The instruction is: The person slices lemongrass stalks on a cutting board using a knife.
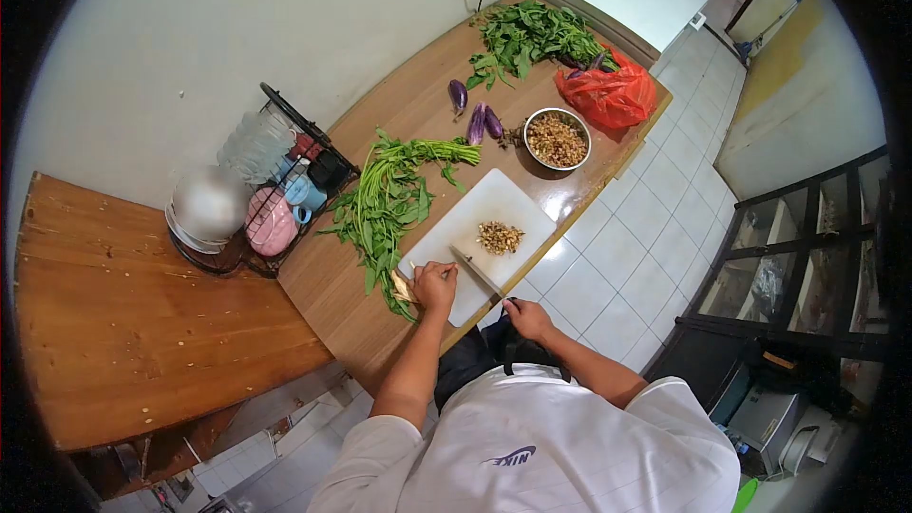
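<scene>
Our right grip (518, 308) grasps the knife (479, 272), its blade beside the chopped pieces (500, 237) on the board (494, 192); our left grip (446, 271) is nearby, its hold unclear.

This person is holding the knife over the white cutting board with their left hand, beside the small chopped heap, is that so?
Not quite: the head view shows the knife in the right hand, not the left hand. It is indeed over the white cutting board, beside the small chopped heap.
</scene>
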A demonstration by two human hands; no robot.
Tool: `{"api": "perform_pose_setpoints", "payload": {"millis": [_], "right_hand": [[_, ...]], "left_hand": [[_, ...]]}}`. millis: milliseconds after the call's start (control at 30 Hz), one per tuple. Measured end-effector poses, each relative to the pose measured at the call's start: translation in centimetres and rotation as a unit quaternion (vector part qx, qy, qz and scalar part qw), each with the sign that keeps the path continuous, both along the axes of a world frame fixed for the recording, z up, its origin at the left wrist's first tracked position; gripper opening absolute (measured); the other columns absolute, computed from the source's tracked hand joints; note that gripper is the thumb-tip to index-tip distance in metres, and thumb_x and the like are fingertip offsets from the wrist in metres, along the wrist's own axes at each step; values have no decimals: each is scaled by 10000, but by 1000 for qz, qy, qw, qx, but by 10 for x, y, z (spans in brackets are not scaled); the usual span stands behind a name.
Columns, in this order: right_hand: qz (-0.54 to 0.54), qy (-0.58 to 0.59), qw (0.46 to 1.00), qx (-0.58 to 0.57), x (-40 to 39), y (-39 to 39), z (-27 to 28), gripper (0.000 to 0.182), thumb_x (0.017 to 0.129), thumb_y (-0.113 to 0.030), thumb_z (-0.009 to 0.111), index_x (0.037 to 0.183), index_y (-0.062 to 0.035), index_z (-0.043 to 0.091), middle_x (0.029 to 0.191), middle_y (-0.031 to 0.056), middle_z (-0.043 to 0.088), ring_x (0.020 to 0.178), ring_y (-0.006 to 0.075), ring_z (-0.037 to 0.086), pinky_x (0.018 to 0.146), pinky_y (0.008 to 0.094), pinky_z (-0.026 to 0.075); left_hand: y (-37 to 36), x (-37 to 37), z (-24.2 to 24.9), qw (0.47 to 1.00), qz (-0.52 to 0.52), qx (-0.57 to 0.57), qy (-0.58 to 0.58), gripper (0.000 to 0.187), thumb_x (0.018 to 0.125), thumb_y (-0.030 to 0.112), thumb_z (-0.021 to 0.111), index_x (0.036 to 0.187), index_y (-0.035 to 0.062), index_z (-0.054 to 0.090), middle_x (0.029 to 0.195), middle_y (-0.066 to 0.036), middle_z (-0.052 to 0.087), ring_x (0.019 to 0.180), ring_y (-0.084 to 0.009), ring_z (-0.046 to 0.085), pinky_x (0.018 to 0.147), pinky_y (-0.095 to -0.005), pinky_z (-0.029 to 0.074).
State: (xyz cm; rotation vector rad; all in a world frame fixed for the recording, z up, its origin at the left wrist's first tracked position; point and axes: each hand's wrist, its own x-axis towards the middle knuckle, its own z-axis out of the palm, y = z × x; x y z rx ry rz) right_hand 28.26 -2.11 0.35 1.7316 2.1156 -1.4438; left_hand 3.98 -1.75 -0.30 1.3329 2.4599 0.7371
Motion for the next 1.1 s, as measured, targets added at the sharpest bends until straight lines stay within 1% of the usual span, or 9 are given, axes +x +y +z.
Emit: {"api": "perform_pose_setpoints", "payload": {"millis": [133, 267, 333, 467, 533, 667, 767, 867, 1100], "right_hand": [[4, 13, 999, -36, 6, -8, -3, 592, 1029, -549, 421, 1027, -34, 713, 967, 257, 705, 960, 453, 664, 863, 498, 515], [17, 25, 999, -31, 7, -9, 1, 608, 1027, -559, 416, 1026, -27, 709, 966, 266, 700, 971, 454, 659, 870, 501, 510], [35, 7, 999, -28, 6, -7, 6, 616, 1023, -572, 407, 1027, -37, 712, 977, 260, 702, 981, 451, 656, 879, 504, 508], [43, -25, 998, -29, -3, -1, 16, 626, 1021, -584, 397, 1021, -45, 715, 974, 248, 708, 974, 445, 661, 875, 511, 510], [47, -54, 997, -2, -9, 3, 20, 630, 1022, -585, 393, 1021, -45, 716, 962, 240, 712, 966, 439, 665, 866, 516, 512], [21, -41, 999, 21, -17, 12, 22, 641, 1018, -598, 396, 1018, -43, 717, 954, 237, 714, 956, 437, 669, 856, 511, 516], [21, -2, 1000, -8, -6, 14, 7, 639, 1017, -599, 401, 1023, -47, 721, 960, 237, 715, 956, 438, 669, 859, 501, 518], [32, 23, 999, -7, 2, 7, -2, 637, 1021, -594, 399, 1026, -46, 722, 969, 240, 713, 965, 439, 667, 871, 491, 516], [64, 14, 997, -43, 5, 4, 4, 632, 1029, -582, 391, 1037, -40, 715, 977, 260, 704, 985, 449, 658, 894, 490, 508]], "left_hand": [[-6, 2, -3, 998, -24, 16, 56, 103, 769, 287, 814, 833, 206, 818, 906, 67, 719, 986, -229, 594, 914, -415, 400], [-4, -1, -6, 999, -12, 35, 27, 112, 763, 288, 817, 830, 198, 815, 922, 68, 725, 978, -229, 594, 904, -421, 400], [-3, 0, 1, 999, 31, -33, -18, 143, 785, 296, 794, 884, 194, 812, 958, 44, 740, 1020, -239, 609, 922, -388, 469], [-1, -2, 5, 998, 41, -47, -22, 151, 774, 306, 806, 879, 198, 814, 949, 41, 745, 1014, -246, 615, 898, -390, 491], [0, -5, -5, 996, 53, -33, -61, 113, 752, 304, 830, 825, 219, 817, 931, 86, 740, 1028, -233, 580, 951, -412, 383], [-1, -2, 3, 997, 47, -20, -65, 109, 753, 317, 834, 815, 228, 817, 946, 89, 744, 1040, -228, 581, 944, -433, 382], [-1, 0, 7, 996, 63, -41, -53, 105, 759, 329, 833, 801, 235, 814, 953, 93, 744, 1054, -221, 581, 942, -446, 380], [-3, -3, -3, 995, 68, -56, -53, 90, 759, 317, 824, 798, 236, 811, 953, 98, 742, 1066, -217, 576, 943, -446, 379], [-10, 1, -2, 1000, 26, -2, 14, 93, 743, 282, 811, 817, 227, 806, 949, 103, 726, 1063, -217, 573, 925, -445, 377]]}}
